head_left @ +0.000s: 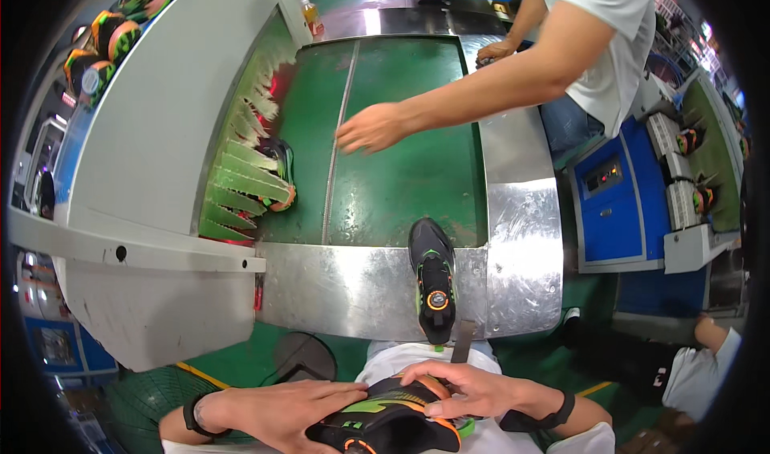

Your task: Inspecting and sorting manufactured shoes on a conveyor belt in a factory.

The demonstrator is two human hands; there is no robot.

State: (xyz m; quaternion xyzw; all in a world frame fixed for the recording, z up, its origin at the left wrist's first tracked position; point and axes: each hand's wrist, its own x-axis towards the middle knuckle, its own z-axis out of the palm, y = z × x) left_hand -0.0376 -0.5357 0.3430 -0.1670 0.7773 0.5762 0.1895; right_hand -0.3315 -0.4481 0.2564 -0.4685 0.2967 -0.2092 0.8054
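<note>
While the left hand (277,412) lies with its fingers along one side of a black-and-green shoe (381,423), the right hand (469,391) grips the other side, thumb bent over its orange-edged collar; both hold it just off the near edge of the metal worktop (521,245). A second shoe (434,281) spans that near border, its toe over the near right corner of the green belt (393,193). At the belt's left edge, a third shoe (282,177) touches the fringed curtain (241,169). A co-worker's hand (373,128) hovers over the belt.
</note>
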